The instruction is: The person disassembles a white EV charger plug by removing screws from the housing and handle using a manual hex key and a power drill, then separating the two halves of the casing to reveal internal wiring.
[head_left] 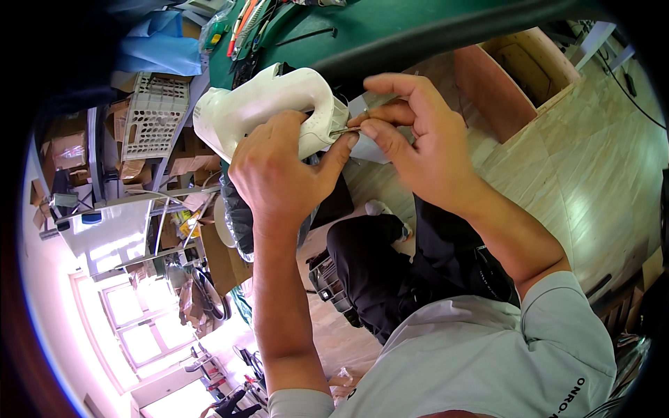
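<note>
A white plastic appliance housing [240, 111] with a looped handle is held up in front of me, over the near edge of the green bench. My left hand [279, 171] grips it, fingers through the handle opening and thumb by its right end. At that end my right hand [428, 136] pinches a thin metal piece [340, 131] between thumb and index finger. The piece meets the housing close to my left thumb; its exact kind is too small to tell. The other fingers of my right hand are curled and raised.
On the green bench [397, 17] lie a black hex key [306, 36] and several hand tools. A wooden box [491, 94] stands on the floor at the right. To the left are a white plastic crate [155, 115], a blue bag [157, 52] and shelves with cardboard boxes.
</note>
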`<state>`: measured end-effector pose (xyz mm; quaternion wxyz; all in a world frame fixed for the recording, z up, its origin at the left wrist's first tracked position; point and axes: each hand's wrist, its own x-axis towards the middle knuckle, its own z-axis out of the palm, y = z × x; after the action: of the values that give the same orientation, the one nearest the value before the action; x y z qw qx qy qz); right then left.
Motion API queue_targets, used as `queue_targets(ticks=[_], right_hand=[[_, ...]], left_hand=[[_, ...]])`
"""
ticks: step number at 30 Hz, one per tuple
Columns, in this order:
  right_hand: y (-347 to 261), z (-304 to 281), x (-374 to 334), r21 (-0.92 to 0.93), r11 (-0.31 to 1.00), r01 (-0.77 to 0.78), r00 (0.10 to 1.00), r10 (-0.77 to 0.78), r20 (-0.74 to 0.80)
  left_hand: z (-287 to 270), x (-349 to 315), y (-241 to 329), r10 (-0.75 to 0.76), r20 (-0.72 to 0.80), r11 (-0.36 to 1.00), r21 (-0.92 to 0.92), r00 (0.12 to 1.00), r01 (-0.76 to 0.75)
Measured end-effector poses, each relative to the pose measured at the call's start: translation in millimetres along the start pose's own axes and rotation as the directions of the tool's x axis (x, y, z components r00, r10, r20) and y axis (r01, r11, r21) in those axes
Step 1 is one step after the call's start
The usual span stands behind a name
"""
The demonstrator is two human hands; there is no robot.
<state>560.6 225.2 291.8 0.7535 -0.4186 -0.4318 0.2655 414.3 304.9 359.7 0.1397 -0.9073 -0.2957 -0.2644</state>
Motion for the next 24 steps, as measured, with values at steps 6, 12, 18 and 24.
queue_targets(ticks=[6, 12, 18, 24], right_hand=[[1.9, -18.7, 11.7, -0.039, 0.999, -0.005, 0.973, 0.013, 0.228], [7.7, -26.0, 32.4, -0.364, 0.619, 0.696, 0.717, -0.583, 0.381], [10.9, -23.8, 21.8, -0.427, 0.596, 0.680, 0.733, -0.577, 0.361], [-20.7, -10.1, 13.3, -0.221, 0.961, -0.168, 0.959, 0.211, 0.189]], left_hand=[[-3.5, 0.5, 2.1, -0.013, 0.031, 1.000, 0.023, 0.999, 0.013], [-4.3, 1.6, 2.3, -0.005, 0.033, 1.000, 0.011, 0.999, 0.005], [-5.1, 1.5, 5.1, -0.058, 0.055, 0.997, 0.050, 0.997, 0.055], [-10.7, 8.4, 10.2, -0.120, 0.146, 0.987, 0.124, 0.982, 0.102]])
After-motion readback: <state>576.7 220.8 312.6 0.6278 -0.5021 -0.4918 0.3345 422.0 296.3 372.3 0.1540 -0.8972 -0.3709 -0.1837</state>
